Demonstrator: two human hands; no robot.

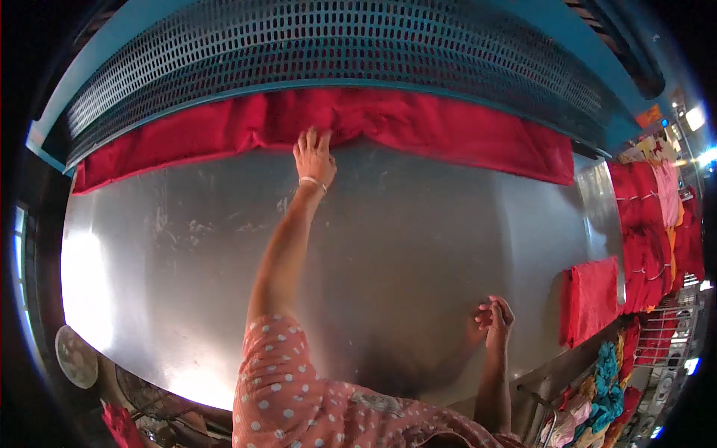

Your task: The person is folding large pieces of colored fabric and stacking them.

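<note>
A long strip of red cloth lies along the far edge of the smooth metal table, under a perforated blue machine guard. My left hand reaches forward, its fingers slightly apart on the near edge of the cloth. Around the fingertips and just to the right, the cloth is bunched into small folds. My right hand hovers low over the right part of the table, fingers loosely curled with nothing in them. A folded red cloth sits at the table's right edge, beyond my right hand.
Red cloth bundles tied with string stand past the right edge. A wire cart and a heap of coloured cloths are at lower right. A round, pale stool top shows at lower left, near a red cloth.
</note>
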